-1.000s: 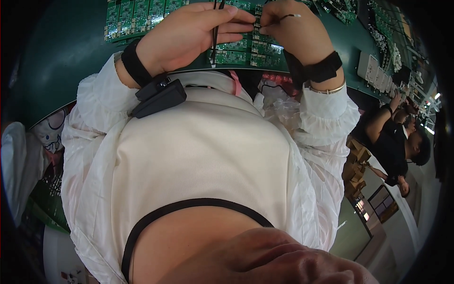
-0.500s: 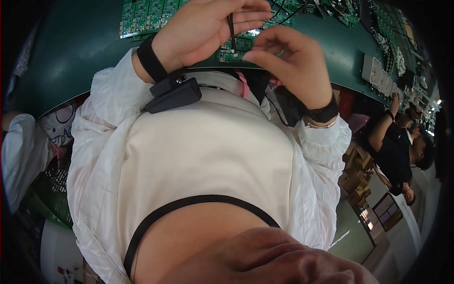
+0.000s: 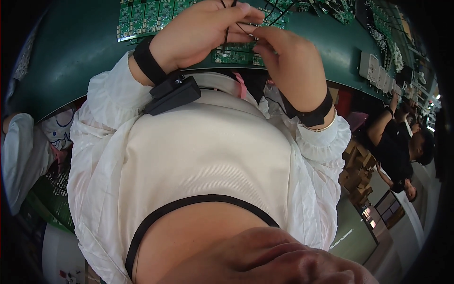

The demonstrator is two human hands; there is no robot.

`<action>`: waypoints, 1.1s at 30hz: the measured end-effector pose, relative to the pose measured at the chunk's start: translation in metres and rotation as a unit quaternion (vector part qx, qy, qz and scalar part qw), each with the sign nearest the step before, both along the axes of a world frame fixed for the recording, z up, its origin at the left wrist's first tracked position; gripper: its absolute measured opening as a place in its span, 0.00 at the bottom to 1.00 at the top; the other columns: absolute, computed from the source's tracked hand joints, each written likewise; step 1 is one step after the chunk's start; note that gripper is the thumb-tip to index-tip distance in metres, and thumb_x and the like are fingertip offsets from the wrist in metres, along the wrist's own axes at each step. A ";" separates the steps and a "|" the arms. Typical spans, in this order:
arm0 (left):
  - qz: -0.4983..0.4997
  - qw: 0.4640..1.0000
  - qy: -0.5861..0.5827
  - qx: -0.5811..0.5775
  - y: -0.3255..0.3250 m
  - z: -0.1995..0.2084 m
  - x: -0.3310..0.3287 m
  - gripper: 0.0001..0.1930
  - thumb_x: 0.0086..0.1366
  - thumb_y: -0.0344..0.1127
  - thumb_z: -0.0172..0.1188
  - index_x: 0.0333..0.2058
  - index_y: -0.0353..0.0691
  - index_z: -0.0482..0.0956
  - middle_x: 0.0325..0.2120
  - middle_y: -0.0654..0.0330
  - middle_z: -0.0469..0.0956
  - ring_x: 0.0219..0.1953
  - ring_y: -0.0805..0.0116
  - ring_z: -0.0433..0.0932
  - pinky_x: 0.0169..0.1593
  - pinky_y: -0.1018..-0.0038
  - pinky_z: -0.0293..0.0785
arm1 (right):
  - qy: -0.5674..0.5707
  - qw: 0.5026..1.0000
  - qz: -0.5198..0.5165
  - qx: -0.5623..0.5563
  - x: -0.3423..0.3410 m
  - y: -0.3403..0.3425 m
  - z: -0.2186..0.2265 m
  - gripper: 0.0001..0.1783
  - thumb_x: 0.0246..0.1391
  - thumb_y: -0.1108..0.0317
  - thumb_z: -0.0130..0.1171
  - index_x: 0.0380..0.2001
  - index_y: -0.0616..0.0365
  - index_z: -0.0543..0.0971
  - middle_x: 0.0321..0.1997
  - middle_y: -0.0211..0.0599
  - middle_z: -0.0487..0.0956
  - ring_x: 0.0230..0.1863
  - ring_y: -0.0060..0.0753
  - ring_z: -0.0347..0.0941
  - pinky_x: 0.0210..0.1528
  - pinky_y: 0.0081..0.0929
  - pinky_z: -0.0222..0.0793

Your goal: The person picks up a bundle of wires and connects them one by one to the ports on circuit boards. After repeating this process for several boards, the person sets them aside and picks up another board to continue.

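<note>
A: What are we holding on our left?
B: With our left hand [image 3: 205,35] we are clamping the grip on black wires [image 3: 226,36], the thumb pressing over them beside the spread fingers.
A: And on our right?
B: We are holding the right hand [image 3: 293,54] just beside it. One wire is running across to its fingertips, but we are failing to tell whether that grip is pinching it or standing apart.
A: Where are the wires hanging?
B: We are seeing them above green circuit boards [image 3: 232,56], which are lying near the front edge of the dark green surface [image 3: 71,61].
A: What else are we noticing?
B: A larger green board panel [image 3: 151,19] is lying to our left, and a pale rectangular block [image 3: 373,70] is sitting well off to our right.
</note>
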State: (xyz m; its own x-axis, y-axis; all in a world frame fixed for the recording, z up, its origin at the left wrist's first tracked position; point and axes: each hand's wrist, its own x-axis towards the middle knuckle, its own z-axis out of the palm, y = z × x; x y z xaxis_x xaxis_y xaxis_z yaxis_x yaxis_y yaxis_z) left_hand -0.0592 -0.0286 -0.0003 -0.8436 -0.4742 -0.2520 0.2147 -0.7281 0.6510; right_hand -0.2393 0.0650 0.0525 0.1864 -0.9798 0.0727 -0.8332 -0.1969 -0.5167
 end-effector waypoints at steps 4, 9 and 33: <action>-0.063 0.979 -0.081 -0.178 0.004 -0.004 0.003 0.21 0.81 0.40 0.44 0.60 0.28 0.71 0.56 0.47 0.78 0.55 0.57 0.82 0.60 0.69 0.78 | 0.227 0.970 0.005 -0.093 -0.015 0.007 -0.001 0.10 0.54 0.74 0.66 0.41 0.59 0.83 0.35 0.43 0.85 0.31 0.42 0.82 0.31 0.30 0.75; -0.159 0.969 -0.076 -0.172 -0.006 0.000 0.016 0.23 0.81 0.42 0.42 0.61 0.28 0.71 0.57 0.47 0.78 0.54 0.57 0.82 0.60 0.68 0.78 | 0.263 0.954 -0.076 -0.121 -0.041 0.011 0.003 0.09 0.56 0.73 0.65 0.41 0.59 0.84 0.37 0.42 0.85 0.34 0.40 0.82 0.36 0.28 0.76; 0.056 0.994 0.016 0.095 -0.007 -0.013 0.003 0.22 0.82 0.40 0.40 0.56 0.22 0.71 0.58 0.43 0.73 0.63 0.54 0.73 0.68 0.62 0.70 | -0.002 1.000 0.011 -0.023 -0.032 0.008 -0.036 0.11 0.51 0.84 0.62 0.37 0.61 0.79 0.40 0.41 0.83 0.42 0.48 0.81 0.45 0.33 0.76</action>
State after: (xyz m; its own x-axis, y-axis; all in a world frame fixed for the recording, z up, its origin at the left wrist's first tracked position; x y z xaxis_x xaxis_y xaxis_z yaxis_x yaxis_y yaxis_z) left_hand -0.0562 -0.0353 -0.0133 -0.7972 -0.5119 -0.3199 0.3196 -0.8075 0.4957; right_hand -0.2712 0.0729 0.0169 0.2074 -0.9711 0.1178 -0.8259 -0.2384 -0.5109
